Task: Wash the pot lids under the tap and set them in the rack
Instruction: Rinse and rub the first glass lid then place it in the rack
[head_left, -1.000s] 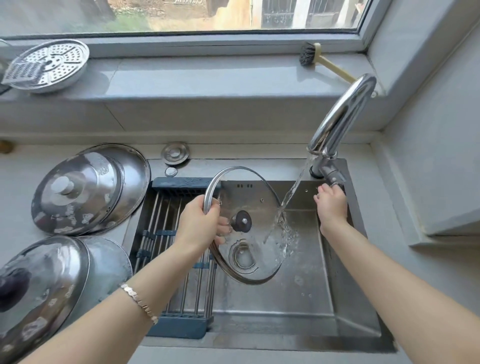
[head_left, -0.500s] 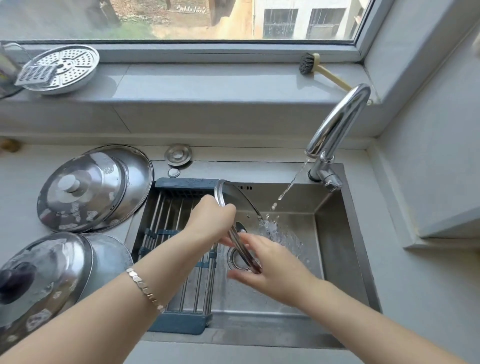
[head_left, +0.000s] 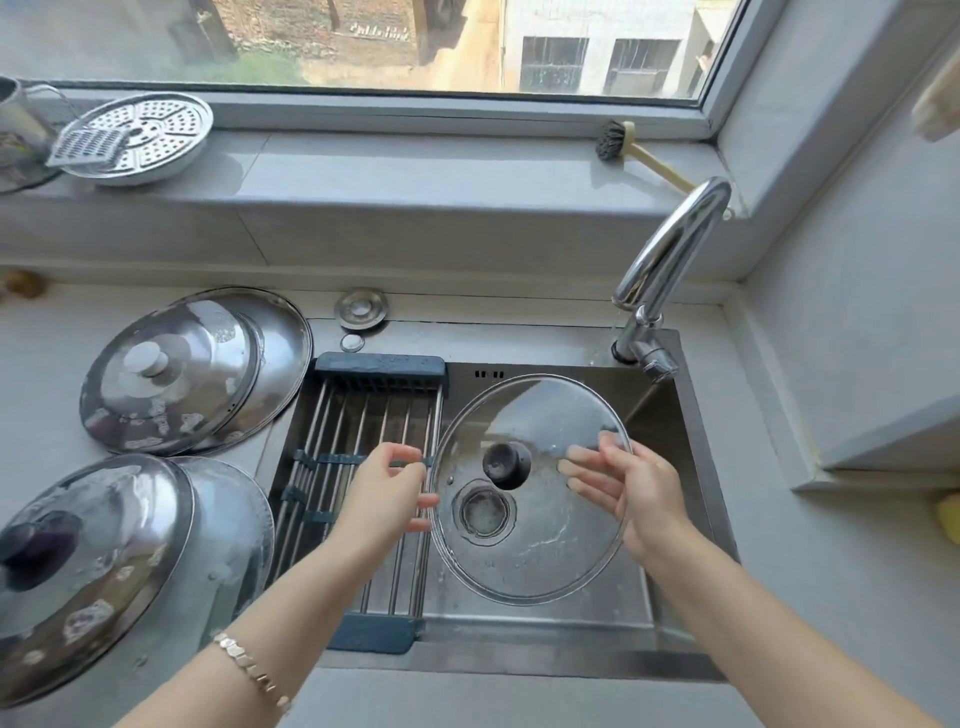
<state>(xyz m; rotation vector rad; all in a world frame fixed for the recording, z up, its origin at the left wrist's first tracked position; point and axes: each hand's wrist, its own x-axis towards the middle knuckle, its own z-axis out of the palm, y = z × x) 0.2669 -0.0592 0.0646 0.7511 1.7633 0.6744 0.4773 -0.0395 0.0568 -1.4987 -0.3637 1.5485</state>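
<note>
- Head view: glass lid (head_left: 540, 535) held tilted above the sink (head_left: 691, 467), its dark knob (head_left: 506, 465) facing the camera and the drain (head_left: 485, 512) visible through the glass.
- Left hand (head_left: 389, 488): fingers spread and loosely bent, tips touching the lid's left rim; whether they clamp it cannot be told.
- Right hand (head_left: 634, 493): straight fingers lie behind the glass and show through it, the thumb lies over the front of the right rim, and together they pinch the lid.
- Rack (head_left: 363, 415): spans the sink's left part, just beside the lid.
- Tap (head_left: 670, 249): arches above the sink's far right corner.
- Steel lids (head_left: 166, 374): stacked on the counter, left of the rack.
</note>
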